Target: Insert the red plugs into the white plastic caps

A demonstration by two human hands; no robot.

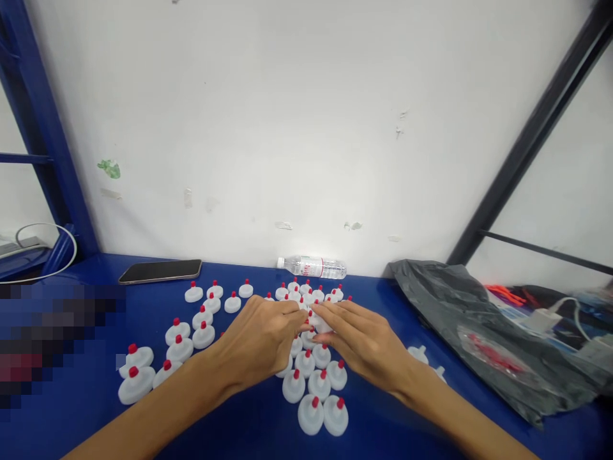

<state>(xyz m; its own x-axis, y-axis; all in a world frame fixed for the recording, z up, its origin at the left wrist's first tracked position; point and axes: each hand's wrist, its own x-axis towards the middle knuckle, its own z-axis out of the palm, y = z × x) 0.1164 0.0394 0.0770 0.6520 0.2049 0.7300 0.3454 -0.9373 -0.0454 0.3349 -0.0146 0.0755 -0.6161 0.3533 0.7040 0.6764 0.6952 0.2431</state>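
Note:
Over the middle of the table, my left hand (268, 335) and my right hand (366, 335) meet almost fingertip to fingertip. The left fingers are closed in a pinch at a small red cap, partly hidden by them. A white disc-shaped lid (320, 324) sits between the thumb and fingers of my right hand. Beneath and around both hands stand several white round lids with red-capped nozzles (311, 416). More of the same lids (179, 349) are spread to the left of my left hand, partly behind the forearm.
A phone (160, 271) lies at the back left of the blue table (230, 421). Against the wall rests a clear plastic bottle (313, 267). A grey plastic bag (445, 306) with a clear packet of red pieces (495, 354) is at right, beside white uncapped lids (418, 353).

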